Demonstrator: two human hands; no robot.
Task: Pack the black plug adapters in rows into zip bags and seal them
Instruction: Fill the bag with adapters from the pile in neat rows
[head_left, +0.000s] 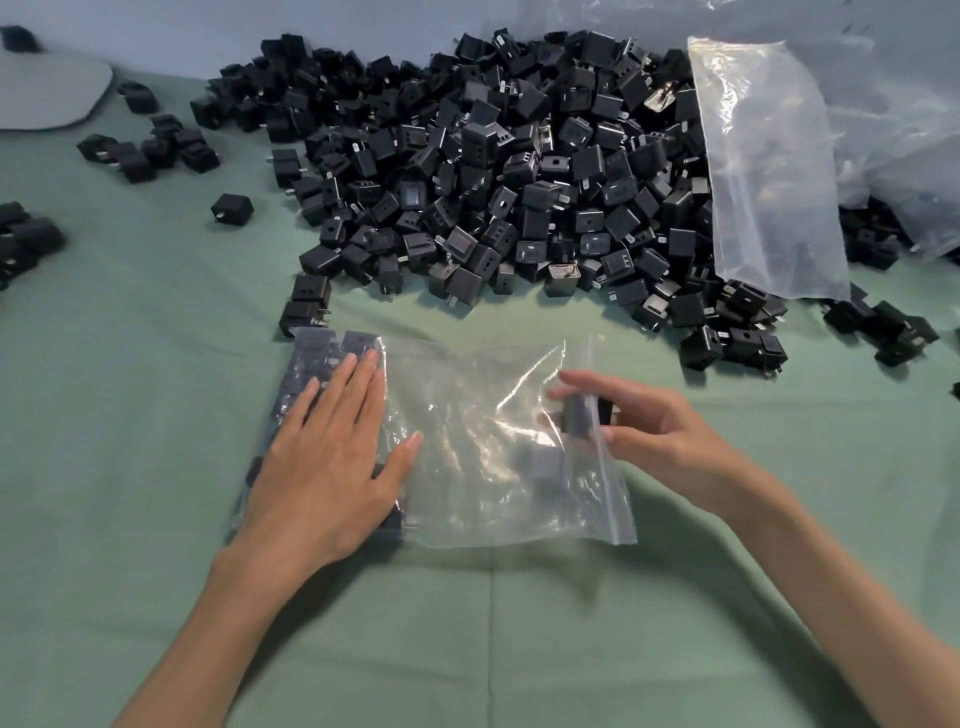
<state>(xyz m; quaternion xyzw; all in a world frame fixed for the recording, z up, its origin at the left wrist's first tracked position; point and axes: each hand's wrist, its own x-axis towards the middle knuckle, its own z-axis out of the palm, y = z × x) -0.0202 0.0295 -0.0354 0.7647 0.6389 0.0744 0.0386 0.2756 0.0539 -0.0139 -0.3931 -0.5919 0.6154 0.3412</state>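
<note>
A clear zip bag (467, 467) lies flat on the green cloth in front of me, its zip mouth at the right. Black plug adapters (322, 353) are lined up inside its left end. My left hand (332, 457) rests flat on that filled part, fingers spread. My right hand (649, 436) is at the bag's mouth and grips a black adapter (576, 415) that is partly inside the opening. Another adapter (545, 467) lies loose inside the bag near the mouth.
A big heap of black adapters (493, 171) covers the far middle of the table. An empty clear bag (769, 166) leans on its right side, with more plastic behind. Small adapter clusters (150, 145) lie at the far left, beside a grey pad (47, 93).
</note>
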